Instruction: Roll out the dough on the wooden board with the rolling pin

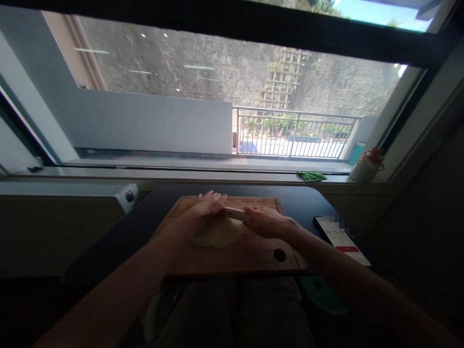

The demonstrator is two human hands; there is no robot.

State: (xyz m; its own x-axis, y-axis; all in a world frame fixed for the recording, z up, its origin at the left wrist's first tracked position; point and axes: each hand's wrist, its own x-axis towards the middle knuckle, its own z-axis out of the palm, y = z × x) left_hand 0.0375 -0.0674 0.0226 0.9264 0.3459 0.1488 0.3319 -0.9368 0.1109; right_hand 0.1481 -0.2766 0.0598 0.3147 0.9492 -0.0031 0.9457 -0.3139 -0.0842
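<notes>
A flat, pale sheet of dough lies on a wooden cutting board. Across its far edge runs a thin rolling pin with a printed label at its middle. My left hand is closed over the pin's left end, its fingers pointing away from me. On the other end, my right hand wraps round the pin from above. Both palms hide the pin's ends, and my left forearm covers part of the dough and board.
The board sits on a dark table. A phone with a lit screen lies at the right. On the windowsill are a green cloth and a white container. A radiator stands left, and a green object is below the board.
</notes>
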